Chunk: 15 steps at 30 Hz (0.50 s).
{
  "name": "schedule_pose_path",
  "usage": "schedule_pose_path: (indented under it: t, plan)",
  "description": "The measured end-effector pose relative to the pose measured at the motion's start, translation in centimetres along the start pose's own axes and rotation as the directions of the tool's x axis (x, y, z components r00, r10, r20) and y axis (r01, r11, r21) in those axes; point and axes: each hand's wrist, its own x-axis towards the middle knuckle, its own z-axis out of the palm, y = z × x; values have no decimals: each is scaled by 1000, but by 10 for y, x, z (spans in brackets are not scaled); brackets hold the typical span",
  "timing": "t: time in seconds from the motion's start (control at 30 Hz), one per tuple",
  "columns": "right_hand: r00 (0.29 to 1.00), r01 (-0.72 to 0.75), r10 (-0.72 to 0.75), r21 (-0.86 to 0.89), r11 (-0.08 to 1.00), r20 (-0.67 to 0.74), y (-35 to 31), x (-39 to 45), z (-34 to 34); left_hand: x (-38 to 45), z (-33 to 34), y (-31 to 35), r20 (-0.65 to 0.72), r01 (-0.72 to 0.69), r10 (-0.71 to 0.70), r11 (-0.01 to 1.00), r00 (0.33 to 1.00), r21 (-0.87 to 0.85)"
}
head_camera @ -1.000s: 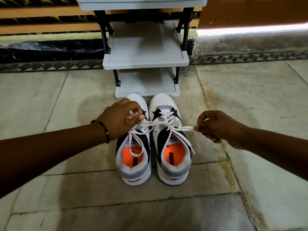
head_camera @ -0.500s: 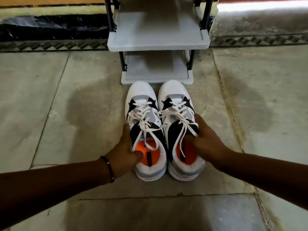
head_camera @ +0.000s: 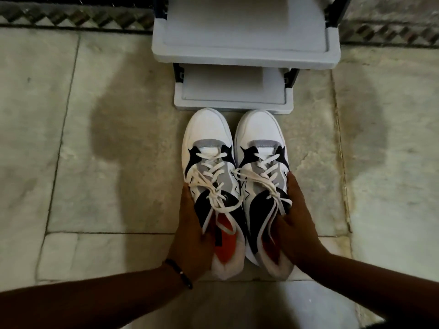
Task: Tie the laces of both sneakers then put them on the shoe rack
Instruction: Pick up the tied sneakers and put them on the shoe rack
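Two white, grey and black sneakers with orange insoles stand side by side on the stone floor, toes toward the shoe rack. My left hand grips the left sneaker at its collar, thumb inside the opening. My right hand grips the right sneaker the same way from its right side. White laces lie tied in loose bows over both tongues. The heels look tilted up off the floor. The grey shoe rack stands just beyond the toes, its lowest shelf bare.
Pale stone tiles spread to both sides of the sneakers. A dark patterned border strip runs along the wall behind the rack. Black rack legs stand at the shelf corners.
A second ago my hands were pulling the right sneaker's laces tight. They then let go and took hold of both sneakers at the collars. The view has since closed in on the rack.
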Motion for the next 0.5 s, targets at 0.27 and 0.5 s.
schedule_pose_path:
  t: [0.27, 0.5]
  plan:
    - [992, -124, 121, -86, 989, -47, -26, 3, 13, 1, 6, 27, -74, 171, -176, 982, 982, -75]
    - [979, -206, 206, -102, 973, -9, -38, -5, -7, -8, -7, 68, -108, 255, -250, 967, 962, 26]
